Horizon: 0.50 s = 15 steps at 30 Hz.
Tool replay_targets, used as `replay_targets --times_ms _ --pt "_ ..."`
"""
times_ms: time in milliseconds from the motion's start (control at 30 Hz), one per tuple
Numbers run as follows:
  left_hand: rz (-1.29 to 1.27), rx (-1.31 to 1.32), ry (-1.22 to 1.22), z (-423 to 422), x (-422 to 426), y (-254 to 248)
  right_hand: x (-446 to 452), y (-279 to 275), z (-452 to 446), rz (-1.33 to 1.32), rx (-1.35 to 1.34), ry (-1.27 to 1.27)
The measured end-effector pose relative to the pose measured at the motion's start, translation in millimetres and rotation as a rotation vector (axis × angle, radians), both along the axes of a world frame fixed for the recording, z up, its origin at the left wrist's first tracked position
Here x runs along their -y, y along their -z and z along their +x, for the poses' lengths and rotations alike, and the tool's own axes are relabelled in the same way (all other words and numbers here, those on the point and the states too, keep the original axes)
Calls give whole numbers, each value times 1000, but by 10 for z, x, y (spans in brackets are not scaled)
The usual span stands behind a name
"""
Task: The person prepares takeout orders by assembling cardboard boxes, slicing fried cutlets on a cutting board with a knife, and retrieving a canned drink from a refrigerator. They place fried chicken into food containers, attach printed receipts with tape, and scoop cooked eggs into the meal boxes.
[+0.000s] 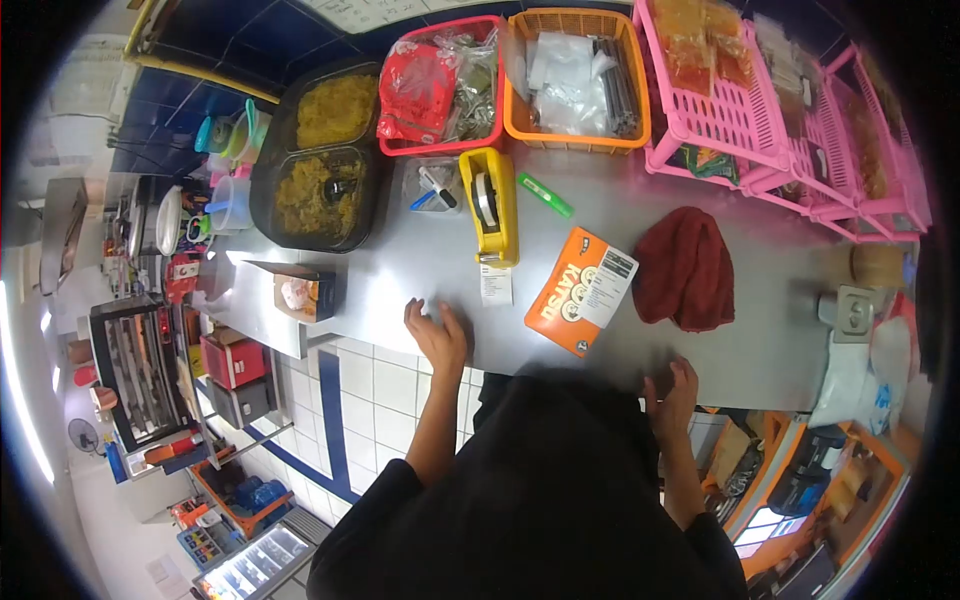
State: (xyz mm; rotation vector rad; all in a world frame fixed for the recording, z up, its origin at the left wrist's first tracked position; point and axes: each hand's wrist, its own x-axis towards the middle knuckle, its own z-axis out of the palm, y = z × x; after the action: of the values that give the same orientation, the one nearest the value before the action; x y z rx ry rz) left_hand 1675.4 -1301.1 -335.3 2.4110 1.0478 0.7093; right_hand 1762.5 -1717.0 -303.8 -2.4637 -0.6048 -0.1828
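My left hand (pixel 438 336) rests at the front edge of the steel table, its fingers apart and nothing in them. My right hand (pixel 676 394) is at the same edge farther right, fingers loosely spread and holding nothing. Between and beyond them lies an orange box (pixel 561 297) marked KATSU, with a white printed label (pixel 609 287) on it. A crumpled dark red cloth (pixel 685 270) lies beside the box, beyond my right hand. Beyond my left hand stands a yellow tape dispenser (pixel 491 215) with a paper slip (pixel 496 286) at its near end.
A green stick-like object (pixel 545 195) and bagged pens (pixel 433 188) flank the dispenser. Along the back stand a black tray (pixel 265 195) of yellowish food, a red basket (pixel 440 149), an orange basket (pixel 575 142) and pink racks (pixel 720 140). An open small box (pixel 322 295) sits left.
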Motion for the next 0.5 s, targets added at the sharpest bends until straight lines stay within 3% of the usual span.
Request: replay_targets --times_ms 100,167,233,300,333,400,433,467,500 --pt "-12 7 -24 -72 25 -82 179 9 -21 -8 -160 59" --pt "-83 19 -62 80 -199 -288 163 -73 153 14 -226 260" --pt "-149 32 -109 279 -397 -663 48 -415 418 171 -105 345" --pt "26 302 5 428 -523 -1150 -108 -780 574 368 126 428" --pt "24 305 -4 400 -524 -1273 -198 -870 531 367 128 419" --pt "147 569 75 408 -521 -1398 -397 -1030 462 569 402 444" --pt "224 557 132 332 -568 -1214 -424 -947 342 460 402 489" --pt "140 551 127 257 -509 -1002 -421 -717 230 451 415 485" --pt "151 244 140 151 -467 -786 -413 -431 115 70 297 479"
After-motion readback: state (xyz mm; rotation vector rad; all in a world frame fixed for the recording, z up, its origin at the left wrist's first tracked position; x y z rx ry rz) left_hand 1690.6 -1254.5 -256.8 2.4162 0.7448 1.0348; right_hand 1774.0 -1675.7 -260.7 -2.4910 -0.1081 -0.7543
